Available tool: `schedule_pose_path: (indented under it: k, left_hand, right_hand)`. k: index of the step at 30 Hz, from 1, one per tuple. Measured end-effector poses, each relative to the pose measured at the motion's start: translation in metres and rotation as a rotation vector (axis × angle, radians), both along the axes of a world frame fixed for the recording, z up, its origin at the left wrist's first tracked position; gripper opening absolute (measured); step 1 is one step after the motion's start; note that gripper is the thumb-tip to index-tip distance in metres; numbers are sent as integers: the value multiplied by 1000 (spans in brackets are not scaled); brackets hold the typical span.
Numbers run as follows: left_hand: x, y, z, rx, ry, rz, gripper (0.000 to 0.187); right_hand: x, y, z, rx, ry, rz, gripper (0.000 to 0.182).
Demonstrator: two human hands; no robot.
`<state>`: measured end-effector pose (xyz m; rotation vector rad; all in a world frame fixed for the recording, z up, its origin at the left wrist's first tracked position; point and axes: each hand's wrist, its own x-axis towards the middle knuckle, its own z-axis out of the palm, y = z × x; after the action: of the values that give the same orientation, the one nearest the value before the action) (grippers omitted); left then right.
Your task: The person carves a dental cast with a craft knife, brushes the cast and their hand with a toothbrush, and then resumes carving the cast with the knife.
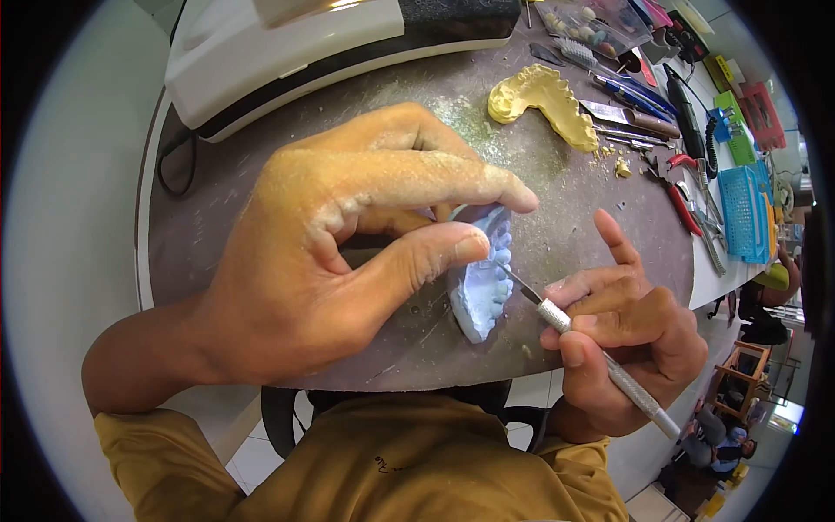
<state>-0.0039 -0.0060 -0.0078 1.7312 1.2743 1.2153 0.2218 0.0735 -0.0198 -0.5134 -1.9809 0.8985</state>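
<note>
I see my left hand (348, 244) over the middle of the table (261, 226). It is dusty with white powder. The thumb and fingers are closed on a blue cast (483, 287) of teeth. The cast stands on its edge, just above the table top, and I can see its row of little teeth on the right side.

My right hand (626, 348) is just beside it, lower and to the right. It is closed around a thin metal knife (600, 361), the way you hold a pencil. One finger sticks up and is not on the knife. The small blade at the tip touches the teeth side of the blue cast.

Farther back on the table lies a yellow cast (544, 100). It is flat on the table, well apart from my hands. Some yellow crumbs (622, 165) lie near it.

To the right of the yellow cast there are many tools (635, 113) in a heap. Red pliers (683, 204) lie there too. A blue basket (744, 213) sits at the right edge. A big white machine (278, 48) stands at the back left.
</note>
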Motion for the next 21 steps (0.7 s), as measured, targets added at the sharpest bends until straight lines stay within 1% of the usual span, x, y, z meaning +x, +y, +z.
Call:
schedule_pose_path:
  k: [2, 4, 8, 11, 12, 13, 14, 15, 16, 17, 18, 20, 21]
  left_hand:
    - [3, -1, 1, -82, -108, 37, 28]
    - [3, 0, -1, -74, -107, 32, 28]
    - [3, 0, 6, -97, -57, 36, 28]
    - [4, 1, -4, -33, -110, 43, 28]
    - [2, 2, -4, -31, -114, 43, 28]
    - [-2, 2, -3, -1, -8, 25, 31]
    - [-4, 2, -3, 28, 96, 9, 36]
    - [-3, 2, -3, 28, 88, 10, 36]
    - [0, 2, -3, 33, 88, 8, 46]
    - [2, 2, -3, 39, 88, 3, 56]
    - [2, 2, -2, 39, 85, -1, 56]
    - [3, 2, -2, 18, 191, -9, 74]
    - [5, 1, -4, 20, 215, 9, 77]
  right_hand:
    - [-1, 6, 3, 34, -28, 19, 30]
    - [0, 11, 5, 31, -19, 105, 27]
    - [0, 13, 8, 35, -46, 140, 24]
    - [3, 10, 3, -1, -38, 151, 23]
    - [4, 5, 2, -131, 74, 131, 24]
    - [4, 1, 1, -261, 185, 111, 27]
    - [7, 0, 0, -262, 177, 113, 27]
    - [10, 0, 0, -241, 174, 85, 32]
    - [12, -1, 0, -219, 174, 57, 37]
    - [10, 3, -3, -112, 153, 122, 39]
    - [10, 6, -3, -112, 150, 117, 39]
    - [12, 9, -4, 12, 35, 145, 33]
    - [9, 6, -1, 4, 43, 113, 25]
